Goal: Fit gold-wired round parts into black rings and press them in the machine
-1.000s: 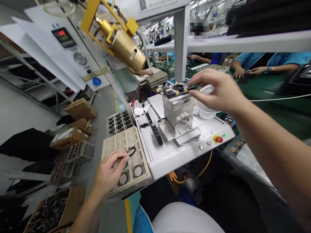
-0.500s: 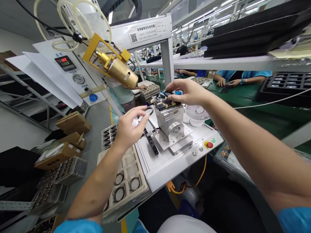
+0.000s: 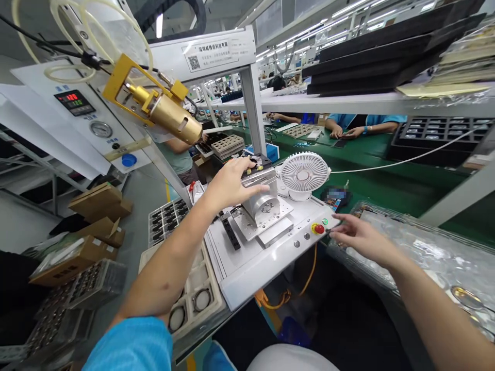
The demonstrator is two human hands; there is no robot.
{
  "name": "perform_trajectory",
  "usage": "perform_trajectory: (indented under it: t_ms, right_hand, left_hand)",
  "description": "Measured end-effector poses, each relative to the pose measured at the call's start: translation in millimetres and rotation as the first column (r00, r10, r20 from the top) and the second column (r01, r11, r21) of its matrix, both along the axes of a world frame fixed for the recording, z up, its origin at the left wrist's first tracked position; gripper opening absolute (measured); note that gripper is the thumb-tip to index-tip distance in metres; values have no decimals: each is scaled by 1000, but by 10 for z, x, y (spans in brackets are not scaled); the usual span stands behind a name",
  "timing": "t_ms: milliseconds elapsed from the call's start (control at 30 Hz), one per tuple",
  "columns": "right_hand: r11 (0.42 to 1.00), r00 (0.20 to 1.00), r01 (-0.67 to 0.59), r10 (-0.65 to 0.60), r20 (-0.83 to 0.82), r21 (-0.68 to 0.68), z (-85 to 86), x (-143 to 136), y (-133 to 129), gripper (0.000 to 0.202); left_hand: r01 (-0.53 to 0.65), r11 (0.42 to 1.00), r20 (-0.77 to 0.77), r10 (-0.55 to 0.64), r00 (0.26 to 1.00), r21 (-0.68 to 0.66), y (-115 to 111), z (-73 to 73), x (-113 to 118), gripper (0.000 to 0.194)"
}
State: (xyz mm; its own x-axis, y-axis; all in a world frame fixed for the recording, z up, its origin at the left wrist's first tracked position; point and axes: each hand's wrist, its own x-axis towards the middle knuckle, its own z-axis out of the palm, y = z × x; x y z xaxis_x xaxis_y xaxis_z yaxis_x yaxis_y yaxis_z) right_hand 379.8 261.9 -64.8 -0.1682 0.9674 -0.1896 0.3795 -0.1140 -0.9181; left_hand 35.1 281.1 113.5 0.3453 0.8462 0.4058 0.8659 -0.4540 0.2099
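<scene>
My left hand point(image 3: 234, 186) reaches over the metal fixture block point(image 3: 260, 180), fingertips at the dark nest point(image 3: 263, 163) on its top and thumb spread out in front. A dark round part seems to lie under those fingertips, partly covered. My right hand point(image 3: 363, 237) is at the right front corner of the white machine, beside the red stop button point(image 3: 319, 229). Its thumb and fingers curl towards each other around something small and dark that I cannot make out. A gold cylindrical head point(image 3: 176, 119) hangs above and left of the block.
A beige tray point(image 3: 222, 304) with black rings stands at the left front, another tray point(image 3: 164, 221) of dark parts behind it. A white fan point(image 3: 304, 174) stands right of the block. At the right lies a plastic-covered tray point(image 3: 410, 247). Co-workers' hands point(image 3: 346, 132) are across the bench.
My right hand has left the top of the fixture and moved right and down. My left hand, which held a black ring, has moved onto the fixture's top. The view has shifted slightly.
</scene>
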Motion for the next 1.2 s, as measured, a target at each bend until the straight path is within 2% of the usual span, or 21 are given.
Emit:
perform_trajectory:
  t_ms: [67,133,233,300,367,433,500,567,600,633,700,767,800,833,900,967,1000,1100,1167,1200]
  right_hand:
    - [992,990,-62,75,123,-110,-229,-42,22,82]
    - [985,967,-110,137,214,-134,-378,-127,38,90]
    - [988,937,-135,152,316,-74,-501,-229,25,93]
    - [991,918,-135,130,375,-11,-543,-249,9,92]
    - [992,913,-122,96,396,41,-569,-232,14,91]
    - [994,936,-95,68,345,62,-584,-188,39,91]
    - [996,966,-69,54,252,49,-591,-135,48,89]
    - [998,985,-49,43,166,31,-591,-100,-22,83]
    - [998,992,-51,47,113,34,-591,-102,-105,79]
    - [997,997,-68,65,50,45,-592,-122,-222,76]
    - [984,981,-146,157,-113,103,-607,-227,-533,77]
    - [955,933,-215,264,-247,206,-653,-406,-870,85]
    - [940,917,-216,288,-277,264,-690,-508,-1016,87]
    - [927,910,-193,292,-295,321,-735,-604,-1136,88]
    - [908,919,-112,249,-305,405,-828,-744,-1289,87]
    - [889,937,-56,205,-284,455,-884,-766,-1344,86]
    - [877,947,-67,207,-247,476,-884,-721,-1345,85]
    - [847,977,-190,213,10,497,-762,-328,-1271,70]
    - [890,962,-163,48,269,425,-608,127,-1178,48]
    - [926,912,-78,-83,402,370,-524,386,-1125,35]
  left_hand:
    - [12,998,10,-12,1000,-56,1,70,-24,67]
    - [22,996,23,-20,1000,-83,-89,102,-54,68]
    - [33,998,9,-32,999,-52,-487,-5,-141,73]
    - [88,995,9,-88,996,-40,-889,-185,-235,66]
    - [182,981,58,-178,982,-70,-1307,-436,-331,57]
    - [203,970,207,-174,963,-132,-1656,-754,-380,53]
    - [215,946,395,-106,913,-243,-1884,-1132,-338,49]
    - [203,901,554,48,831,-384,-1988,-1552,-189,42]
    - [189,862,609,162,776,-470,-2004,-1764,-80,39]
    - [207,828,680,256,687,-521,-2004,-1968,45,35]
    - [348,759,805,372,462,-550,-1983,-2321,314,40]
    - [485,719,867,428,255,-497,-1956,-2568,556,50]
    - [531,710,880,442,174,-462,-1941,-2648,654,54]
    - [564,705,886,450,114,-431,-1921,-2705,733,57]
    - [599,696,883,467,42,-397,-1868,-2767,842,60]
    - [615,678,871,491,27,-401,-1809,-2791,902,58]
    - [619,668,864,503,34,-413,-1785,-2796,917,58]
    - [605,648,847,525,84,-462,-1760,-2802,906,58]
    - [584,641,834,540,119,-498,-1784,-2805,857,57]
    - [572,638,825,549,130,-515,-1805,-2808,827,57]
